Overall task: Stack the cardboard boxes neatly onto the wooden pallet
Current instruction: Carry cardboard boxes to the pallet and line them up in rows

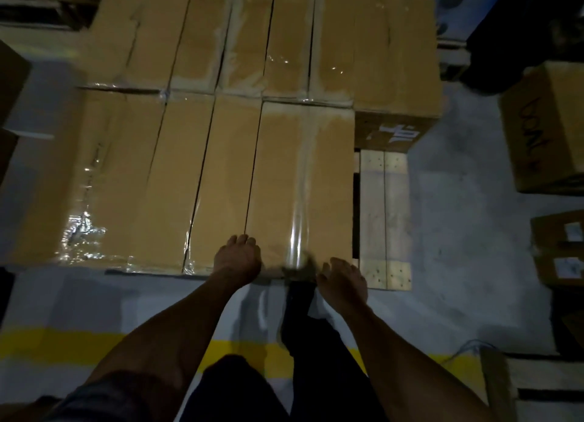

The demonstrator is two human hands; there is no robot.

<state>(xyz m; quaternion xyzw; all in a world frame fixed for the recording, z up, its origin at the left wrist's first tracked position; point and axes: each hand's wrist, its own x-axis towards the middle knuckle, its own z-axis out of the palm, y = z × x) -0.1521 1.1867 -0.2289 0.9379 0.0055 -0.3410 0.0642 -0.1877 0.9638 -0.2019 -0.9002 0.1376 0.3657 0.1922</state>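
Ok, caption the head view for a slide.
Both hands, left hand and right hand, at nearest cardboard box on wooden pallet.

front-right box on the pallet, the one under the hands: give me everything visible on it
The front-right box is a long plain brown cardboard carton lying flat, a glossy clear tape strip along its top. It sits flush against the neighbouring box on the wooden pallet, bare slats showing beside it. The left hand rests on its near edge; the right hand hovers, open.

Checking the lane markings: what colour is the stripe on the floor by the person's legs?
Yellow stripe, seen in the head view.
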